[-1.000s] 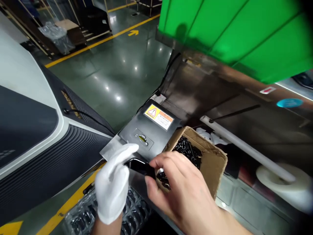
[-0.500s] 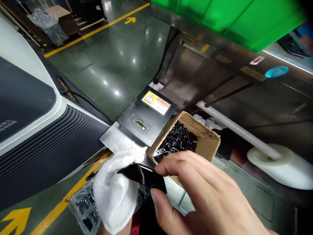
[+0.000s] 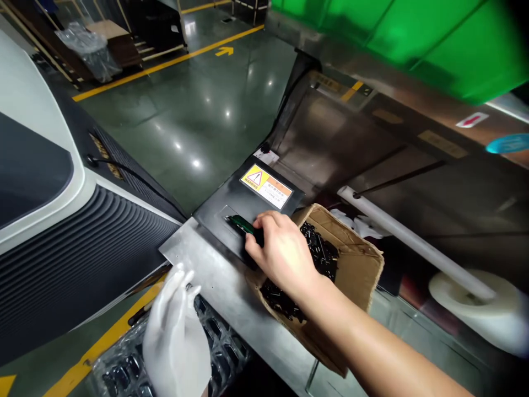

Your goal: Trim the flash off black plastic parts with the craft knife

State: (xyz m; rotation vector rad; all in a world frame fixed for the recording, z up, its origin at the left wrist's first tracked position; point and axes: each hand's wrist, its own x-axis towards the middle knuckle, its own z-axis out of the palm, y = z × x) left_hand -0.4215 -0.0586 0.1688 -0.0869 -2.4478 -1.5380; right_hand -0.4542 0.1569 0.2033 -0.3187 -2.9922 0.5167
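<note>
My bare right hand (image 3: 287, 251) grips a glossy black piece (image 3: 242, 225), thin and flat-looking, between thumb and fingers. The piece is over the slot area of a black device (image 3: 212, 209) that bears a warning label (image 3: 266, 186). Whether it touches the device I cannot tell, as my fingers hide its near end. My left hand (image 3: 177, 331), in a white glove, is open with its fingers stretched out. It is above a clear plastic tray (image 3: 99, 366) whose pockets hold several dark glossy parts.
A cardboard box (image 3: 361, 262) of small black metal parts stands right of the device, under my right forearm. Both rest by a metal plate (image 3: 182, 242). A white roll (image 3: 475, 309) on a rod lies at right. A green bin (image 3: 413, 38) overhangs; a ribbed machine (image 3: 82, 248) stands at left.
My right hand has carried the black piece forward, away from me, onto or over the device. My left glove has let go of the piece and drawn back over the tray.
</note>
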